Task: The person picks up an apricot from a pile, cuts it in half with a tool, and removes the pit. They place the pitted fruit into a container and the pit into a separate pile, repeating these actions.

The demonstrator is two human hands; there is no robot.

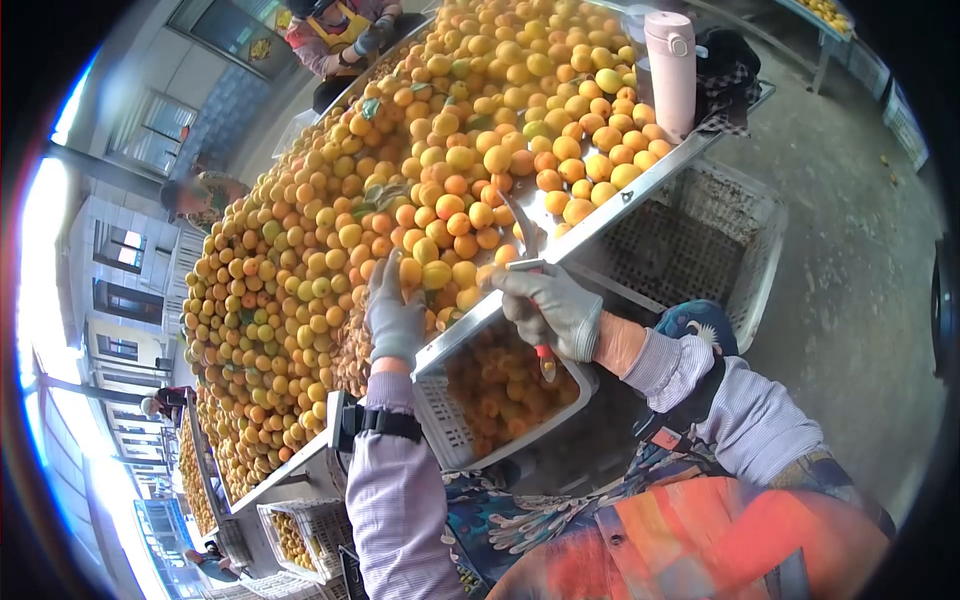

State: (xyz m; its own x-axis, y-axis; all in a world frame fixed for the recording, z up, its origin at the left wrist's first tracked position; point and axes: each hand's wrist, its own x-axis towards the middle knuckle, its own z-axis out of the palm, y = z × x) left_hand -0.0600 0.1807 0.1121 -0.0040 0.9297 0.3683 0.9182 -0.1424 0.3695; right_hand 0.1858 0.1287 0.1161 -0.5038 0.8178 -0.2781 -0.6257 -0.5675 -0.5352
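My left hand (397, 318), in a grey glove, is at the near edge of a large heap of orange-yellow apricots (330, 260). Its thumb and fingers curve around one apricot (410, 272). To the right, my gloved right hand (552, 308) is closed on a knife with a curved blade (522, 226). The blade points away from me over the table edge, and the red handle end (543, 352) shows below the fist. Brown apricot pits (352, 345) lie in a small pile beside my left wrist.
Below the table edge stands a white crate (445, 425) with cut apricots inside. Another crate (765, 230) is to the right. A pink bottle (670, 75) and dark checked cloth (728, 85) sit on the table corner. Other people (335, 35) are across the table.
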